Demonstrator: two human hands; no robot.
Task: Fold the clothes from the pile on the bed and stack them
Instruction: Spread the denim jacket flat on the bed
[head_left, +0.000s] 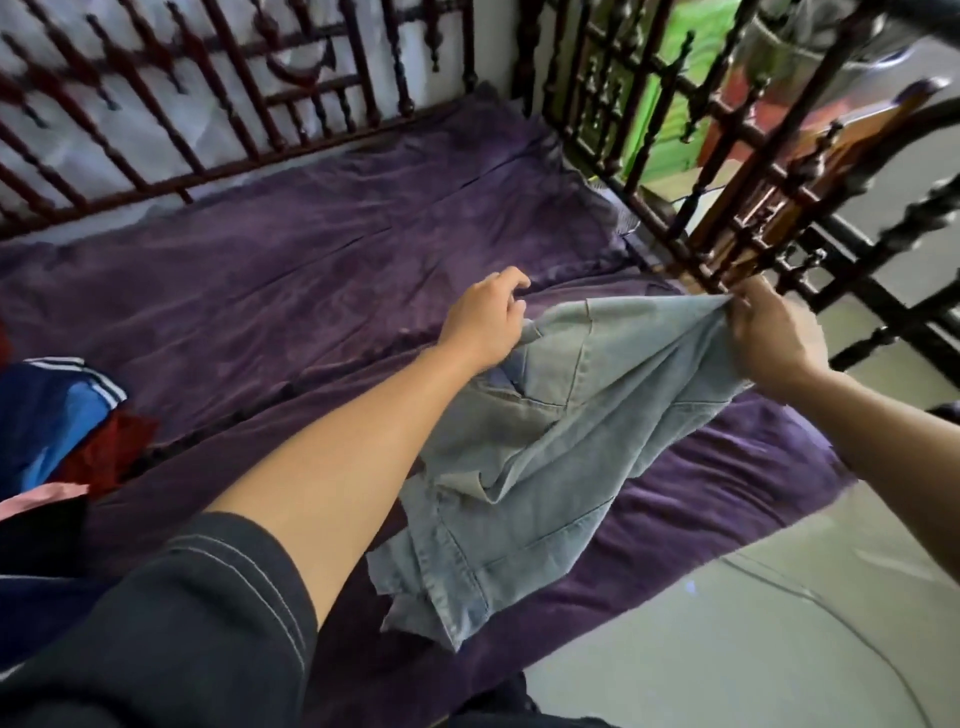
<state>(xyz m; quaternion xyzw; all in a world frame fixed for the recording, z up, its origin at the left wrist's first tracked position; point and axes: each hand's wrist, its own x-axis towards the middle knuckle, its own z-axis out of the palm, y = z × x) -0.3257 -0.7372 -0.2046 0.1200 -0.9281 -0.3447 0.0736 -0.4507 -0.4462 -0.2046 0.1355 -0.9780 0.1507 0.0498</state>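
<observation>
A light blue denim garment (524, 441) hangs and drapes over the purple bed sheet (291, 270) in the middle right of the head view. My right hand (774, 332) pinches its top edge at the upper right, holding it up. My left hand (488, 319) sits at the garment's left upper edge, fingers curled; whether it grips the cloth cannot be told. The garment's lower part lies crumpled on the sheet near the bed's front edge. A pile of clothes (57, 415), blue with white stripes, red and pink, lies at the far left.
A dark turned-wood bed rail (249, 104) runs along the back and another rail (727, 197) along the right side. Pale floor (753, 623) with a thin cable lies beyond the bed's front right edge.
</observation>
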